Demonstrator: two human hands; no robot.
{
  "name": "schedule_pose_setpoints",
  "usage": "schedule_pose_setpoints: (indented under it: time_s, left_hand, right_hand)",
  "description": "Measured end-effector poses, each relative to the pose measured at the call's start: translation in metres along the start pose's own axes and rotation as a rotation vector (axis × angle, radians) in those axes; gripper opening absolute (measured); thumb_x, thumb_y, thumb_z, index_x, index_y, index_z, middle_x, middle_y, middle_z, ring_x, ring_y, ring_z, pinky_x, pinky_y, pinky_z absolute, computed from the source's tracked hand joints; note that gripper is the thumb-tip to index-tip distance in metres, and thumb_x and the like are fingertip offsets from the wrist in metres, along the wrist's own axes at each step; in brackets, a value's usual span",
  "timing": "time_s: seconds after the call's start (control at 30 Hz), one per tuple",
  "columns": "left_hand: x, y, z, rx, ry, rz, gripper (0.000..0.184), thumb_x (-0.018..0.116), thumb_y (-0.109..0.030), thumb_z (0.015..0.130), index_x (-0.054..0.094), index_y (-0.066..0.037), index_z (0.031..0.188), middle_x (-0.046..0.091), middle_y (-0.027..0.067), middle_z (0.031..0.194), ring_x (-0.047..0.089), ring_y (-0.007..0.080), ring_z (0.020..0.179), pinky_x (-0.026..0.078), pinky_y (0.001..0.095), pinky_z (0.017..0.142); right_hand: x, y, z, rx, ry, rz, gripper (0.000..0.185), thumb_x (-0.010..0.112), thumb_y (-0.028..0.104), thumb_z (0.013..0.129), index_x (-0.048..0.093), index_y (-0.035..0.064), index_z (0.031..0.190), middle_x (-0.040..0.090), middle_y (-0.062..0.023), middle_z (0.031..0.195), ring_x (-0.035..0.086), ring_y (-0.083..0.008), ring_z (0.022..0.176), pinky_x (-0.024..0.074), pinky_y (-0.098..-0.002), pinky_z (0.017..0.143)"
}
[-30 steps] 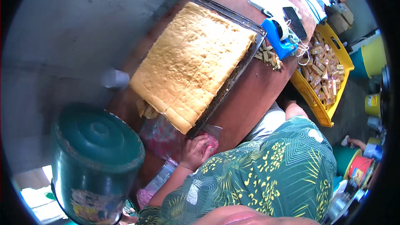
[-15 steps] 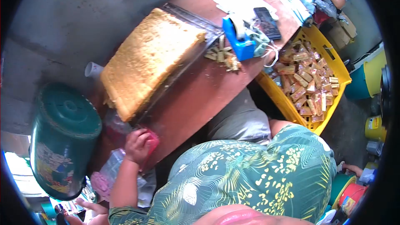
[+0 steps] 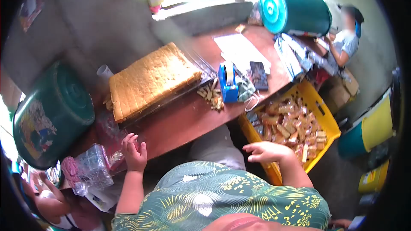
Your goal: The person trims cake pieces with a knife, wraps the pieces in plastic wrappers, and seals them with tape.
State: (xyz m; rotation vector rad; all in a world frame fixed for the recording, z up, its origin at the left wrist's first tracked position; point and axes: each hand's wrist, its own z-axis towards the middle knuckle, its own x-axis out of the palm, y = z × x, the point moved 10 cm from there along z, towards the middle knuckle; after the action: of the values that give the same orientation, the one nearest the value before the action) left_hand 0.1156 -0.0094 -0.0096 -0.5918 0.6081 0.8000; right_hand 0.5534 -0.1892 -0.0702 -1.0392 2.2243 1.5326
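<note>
Nothing is seen to be grasped by either of the 2 hands. The left hand (image 3: 134,153) is held with fingers spread and released, near the closest corner of the cake slab (image 3: 154,77); whether the pink-printed film (image 3: 108,125) beside that corner is touched cannot be told. The right hand (image 3: 266,151), its fingers loosely extended, is held to the right of the slab, in front of the yellow crate (image 3: 314,99).

The slab is laid on a dark tray (image 3: 204,65) on the table (image 3: 169,131). Its soft crumb, it is judged, would be best handled with flat, light fingers and support from below, since its edges could be crumbled by a pinch. Thin film is best lifted by 1 corner, with dry fingertips, so that creasing is avoided.

The slab is thick and rectangular, golden and finely pitted on top. Rough, stick-like offcuts (image 3: 210,96) are heaped just right of it, next to a smooth blue tape dispenser (image 3: 229,89). Farther right of the slab, small oblong pieces (image 3: 287,124) in glossy, crinkled wrap are piled within the crate's rigid plastic walls.
</note>
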Motion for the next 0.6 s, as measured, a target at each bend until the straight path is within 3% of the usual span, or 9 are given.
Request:
schedule_pose_setpoints:
  time_s: [0.1,0.17,0.23,0.3,0.37,0.47,0.5,0.53,0.6]
  left_hand:
    - [-0.001,-0.006,-0.006,0.04,0.037,0.011,0.037,0.069,-0.019,0.087,0.059,-0.008,0.12,0.057,0.0142,0.129,0.054,0.0369,0.122,0.04,0.0511,0.107]
    - [-0.001,-0.012,-0.006,0.112,0.038,0.031,0.035,0.07,-0.02,0.086,0.059,-0.009,0.118,0.057,0.0124,0.129,0.054,0.036,0.122,0.041,0.0504,0.107]
    - [-0.003,-0.014,-0.007,0.094,0.022,0.057,0.032,0.07,-0.018,0.085,0.06,-0.011,0.115,0.058,0.011,0.129,0.054,0.0348,0.123,0.04,0.05,0.107]
    - [-0.003,-0.015,-0.007,0.09,0.011,0.071,0.031,0.07,-0.018,0.085,0.061,-0.011,0.115,0.058,0.0108,0.129,0.054,0.0345,0.123,0.039,0.0498,0.107]
    - [-0.004,-0.014,-0.007,0.064,0.02,0.08,0.031,0.07,-0.018,0.086,0.061,-0.011,0.114,0.058,0.0108,0.129,0.053,0.0347,0.123,0.039,0.0499,0.108]
    - [0.002,-0.011,-0.008,0.054,0.025,0.091,0.03,0.069,-0.018,0.086,0.062,-0.011,0.114,0.059,0.0111,0.128,0.053,0.035,0.123,0.039,0.05,0.108]
    - [0.003,-0.009,-0.007,0.055,0.024,0.096,0.03,0.069,-0.019,0.087,0.062,-0.011,0.114,0.059,0.0112,0.128,0.053,0.0351,0.123,0.039,0.0499,0.108]
    - [0.004,-0.008,-0.007,0.066,0.027,0.096,0.029,0.068,-0.018,0.088,0.062,-0.01,0.115,0.06,0.0115,0.127,0.054,0.0355,0.122,0.039,0.0497,0.108]
    - [0.005,-0.008,-0.007,0.076,0.03,0.102,0.027,0.068,-0.018,0.088,0.062,-0.009,0.113,0.06,0.0123,0.127,0.054,0.0361,0.122,0.041,0.0501,0.106]
  right_hand:
    - [-0.114,-0.004,0.009,-0.184,-0.397,0.502,0.047,0.069,0.017,0.096,0.056,0.0017,0.139,0.068,-0.0092,0.118,0.064,-0.0148,0.108,0.0525,-0.0323,0.096]
    - [-0.191,-0.006,0.022,-0.465,-0.639,0.596,0.046,0.069,0.018,0.096,0.055,-0.0019,0.135,0.064,-0.0069,0.115,0.063,-0.0094,0.098,0.0507,-0.022,0.086]
    - [-0.246,-0.051,0.051,-0.393,-0.853,0.697,0.042,0.065,0.013,0.097,0.055,-0.0023,0.134,0.063,-0.0061,0.118,0.061,-0.0101,0.101,0.0496,-0.0232,0.089]
    - [-0.283,-0.092,0.083,-0.319,-1.014,0.502,0.037,0.064,0.016,0.098,0.058,0.0001,0.13,0.066,-0.0066,0.117,0.062,-0.0145,0.107,0.0487,-0.0279,0.096]
    - [-0.299,-0.126,0.117,-0.334,-1.044,0.463,0.036,0.064,0.015,0.097,0.059,-0.0002,0.129,0.065,-0.0079,0.12,0.061,-0.0157,0.111,0.0479,-0.028,0.097]
    - [-0.301,-0.193,0.164,-0.408,-0.986,0.785,0.042,0.065,0.013,0.095,0.054,-0.0002,0.133,0.064,-0.0083,0.121,0.06,-0.016,0.113,0.0462,-0.0292,0.1]
    - [-0.301,-0.205,0.175,-0.369,-0.914,0.7,0.046,0.065,0.014,0.095,0.051,-0.0008,0.136,0.064,-0.0086,0.12,0.06,-0.0177,0.113,0.0456,-0.0294,0.101]
    - [-0.296,-0.188,0.152,-0.352,-1.071,0.676,0.048,0.064,0.012,0.094,0.049,-0.0022,0.137,0.063,-0.009,0.118,0.059,-0.0181,0.112,0.046,-0.0296,0.1]
    - [-0.294,-0.186,0.16,-0.372,-0.905,0.802,0.053,0.061,0.008,0.092,0.045,-0.0051,0.14,0.063,-0.0105,0.118,0.059,-0.0181,0.111,0.0464,-0.0293,0.1]
